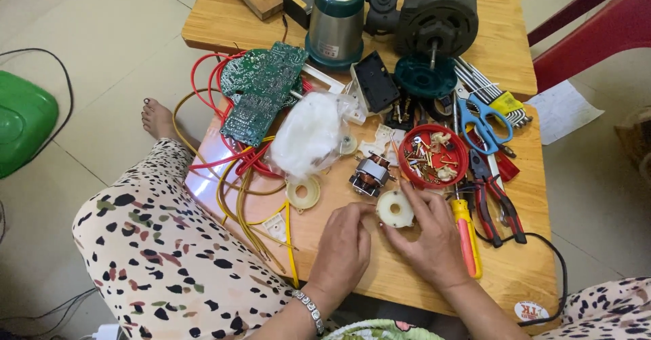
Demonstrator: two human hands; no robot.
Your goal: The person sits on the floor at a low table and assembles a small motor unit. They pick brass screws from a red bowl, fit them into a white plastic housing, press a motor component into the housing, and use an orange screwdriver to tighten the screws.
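Head view, near edge first: left hand and right hand meet over the wooden bench at about 6 o'clock. Both work a cream round plastic part, likely a small motor end cap. Right grip grasps it, fingertips on its rim and thumb underneath. Left grip is only loosely curled, fingertips touching the part's left edge, not closed around anything.

Just beyond, at 12 o'clock from the part, sits a small copper-wound motor core. At 3 o'clock lie a yellow-handled screwdriver and red-handled pliers. At 9 o'clock is a second cream disc among yellow wires.

Further out: red bowl of screws, blue scissors, clear plastic bag, green circuit board. Farthest: steel canister and dark motor housing.

Step in hand, as I judge: turning and inspecting the cap, or orienting it for fitting. A next move would call for lining its centre hole up with the core's shaft, with the left hand steadying.
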